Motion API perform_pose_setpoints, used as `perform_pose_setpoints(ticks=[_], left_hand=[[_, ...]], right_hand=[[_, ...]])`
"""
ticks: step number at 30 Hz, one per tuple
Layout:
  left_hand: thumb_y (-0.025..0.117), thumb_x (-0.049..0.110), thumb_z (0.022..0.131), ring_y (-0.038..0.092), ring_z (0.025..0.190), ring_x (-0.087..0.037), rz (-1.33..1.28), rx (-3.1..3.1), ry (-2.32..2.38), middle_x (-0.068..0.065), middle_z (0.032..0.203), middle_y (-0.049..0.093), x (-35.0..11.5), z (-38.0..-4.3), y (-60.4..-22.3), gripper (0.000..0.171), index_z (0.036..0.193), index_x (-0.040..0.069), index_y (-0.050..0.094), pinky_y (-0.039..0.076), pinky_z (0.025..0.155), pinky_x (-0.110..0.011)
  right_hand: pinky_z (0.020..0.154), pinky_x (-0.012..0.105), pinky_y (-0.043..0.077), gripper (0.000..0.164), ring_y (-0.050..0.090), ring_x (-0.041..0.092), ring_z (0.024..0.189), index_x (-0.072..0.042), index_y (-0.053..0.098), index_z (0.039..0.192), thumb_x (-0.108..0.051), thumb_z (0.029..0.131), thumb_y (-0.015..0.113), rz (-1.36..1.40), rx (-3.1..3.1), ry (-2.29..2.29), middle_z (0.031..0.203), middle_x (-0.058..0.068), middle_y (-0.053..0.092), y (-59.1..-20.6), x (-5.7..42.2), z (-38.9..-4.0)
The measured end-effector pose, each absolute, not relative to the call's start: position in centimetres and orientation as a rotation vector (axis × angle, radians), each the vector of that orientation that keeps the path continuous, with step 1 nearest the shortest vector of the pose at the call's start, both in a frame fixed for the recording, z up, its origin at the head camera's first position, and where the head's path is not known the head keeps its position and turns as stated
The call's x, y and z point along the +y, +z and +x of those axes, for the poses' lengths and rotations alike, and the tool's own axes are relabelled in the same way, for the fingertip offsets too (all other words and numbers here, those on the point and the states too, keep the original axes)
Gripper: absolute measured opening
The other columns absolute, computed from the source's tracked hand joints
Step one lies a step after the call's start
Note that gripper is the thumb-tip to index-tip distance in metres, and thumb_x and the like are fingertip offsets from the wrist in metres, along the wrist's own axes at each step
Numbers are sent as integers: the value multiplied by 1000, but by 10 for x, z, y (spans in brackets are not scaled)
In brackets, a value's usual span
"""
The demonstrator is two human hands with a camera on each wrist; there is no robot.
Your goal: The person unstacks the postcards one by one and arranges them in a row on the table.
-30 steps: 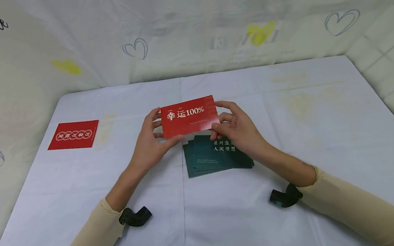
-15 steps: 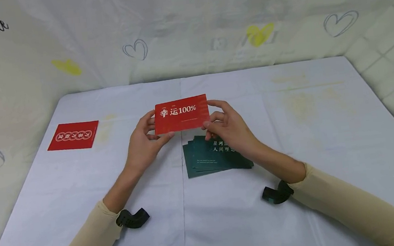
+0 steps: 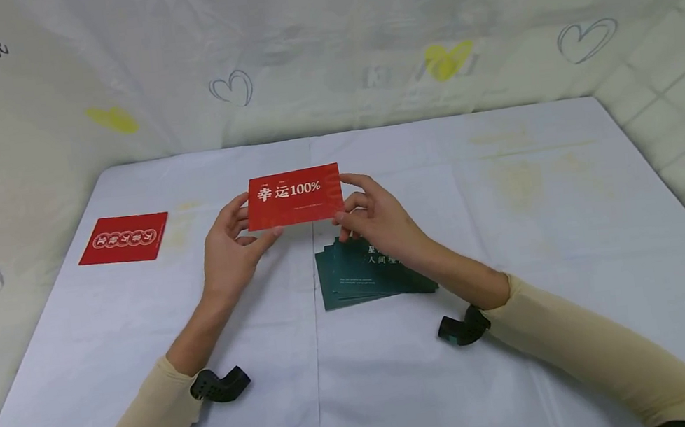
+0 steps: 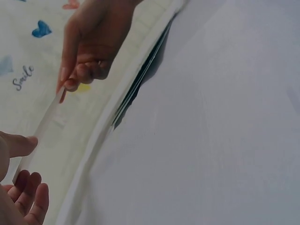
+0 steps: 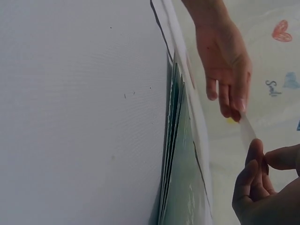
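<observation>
A red card [image 3: 294, 205] with white lettering is held up over the middle of the table, its printed face toward the head camera. My left hand [image 3: 229, 251] pinches its left end, thumb at the lower edge and fingers behind. At the right end, my right hand [image 3: 385, 226] grips it between thumb and fingers. Both wrist views show the card almost edge-on, as a pale strip [image 4: 44, 122]. Below my right hand, a fanned stack of dark green cards [image 3: 357, 282] lies on the table, partly hidden by that hand.
A second red card [image 3: 123, 240] with a row of white circled characters lies flat at the table's left side. The white-covered table [image 3: 376, 393] ends at the back against a pale curtain [image 3: 323, 39] printed with hearts and writing.
Both hands have carried the red card to the left and slightly upward, away from above the green stack. The green cards and the other red card stay put.
</observation>
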State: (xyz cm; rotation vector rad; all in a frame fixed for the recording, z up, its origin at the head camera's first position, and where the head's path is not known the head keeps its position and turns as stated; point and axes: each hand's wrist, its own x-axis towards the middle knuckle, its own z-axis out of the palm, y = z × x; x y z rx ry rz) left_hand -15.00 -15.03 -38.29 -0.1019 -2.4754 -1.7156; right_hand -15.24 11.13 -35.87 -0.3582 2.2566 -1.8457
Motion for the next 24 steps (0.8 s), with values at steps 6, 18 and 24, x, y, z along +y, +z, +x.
perform_pose_setpoints(ticks=[6,18,24], left_hand=[[80,20,92,60,113,-21,-63,-2444,-1750,-14,135,62,-153,-149,-383,78,159,11,41,53,79,-7],[81,22,92,62,109,-10,94,-2413,-1803,-6,133,61,-173,-143,-385,76,157,18,43,54,80,-10],[79,26,93,62,111,-9,76,-2429,-1797,-7,135,59,-175,-146,-385,76,159,19,40,55,82,-10]], right_hand=[[83,30,60,68,74,18,83,-14,30,162,-12,103,64,-359,2248,-1834,110,15,68,-360,106,-156],[84,39,61,67,74,16,80,-13,33,161,-10,102,65,-390,2210,-1863,110,14,70,-358,80,-162],[80,30,60,62,75,17,78,-13,38,158,-12,102,66,-380,2249,-1859,108,12,73,-360,78,-164]])
